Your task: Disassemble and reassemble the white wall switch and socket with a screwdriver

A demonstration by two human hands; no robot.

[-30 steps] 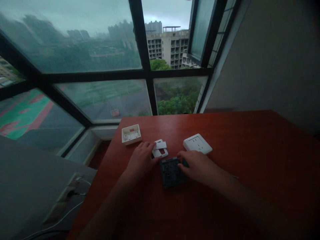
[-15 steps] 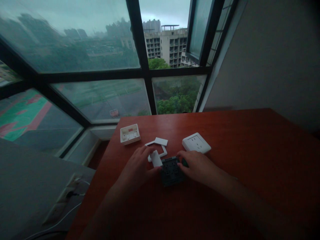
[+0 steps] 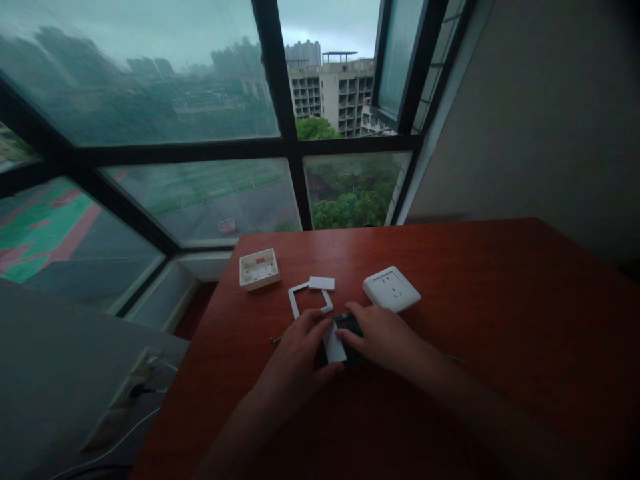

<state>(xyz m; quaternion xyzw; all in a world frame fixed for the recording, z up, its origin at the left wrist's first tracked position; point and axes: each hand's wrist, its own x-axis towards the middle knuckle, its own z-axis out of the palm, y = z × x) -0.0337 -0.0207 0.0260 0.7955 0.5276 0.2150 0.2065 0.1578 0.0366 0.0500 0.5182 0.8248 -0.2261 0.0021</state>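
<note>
My left hand (image 3: 303, 343) is closed on a small white rectangular switch cover (image 3: 334, 345), fingers at its far end and thumb near its close end. The cover lies over the left part of a dark switch module (image 3: 355, 355) on the table; whether it is seated cannot be made out. My right hand (image 3: 383, 333) grips the module's right side, its thumb reaching to the cover's edge. Just beyond my left hand lies a square white frame (image 3: 294, 303), with a second white cover (image 3: 321, 283) resting on its far corner.
A white wall socket (image 3: 393, 289) sits beyond my right hand. An open white mounting box (image 3: 259, 270) stands near the table's far left corner. Small brass-coloured screws (image 3: 275, 341) lie left of my left hand. The brown table (image 3: 490, 287) borders a window.
My left hand has brought the white cover right and nearer, from beside the module onto it. My right thumb has shifted left towards the cover. The frame and screws are less hidden.
</note>
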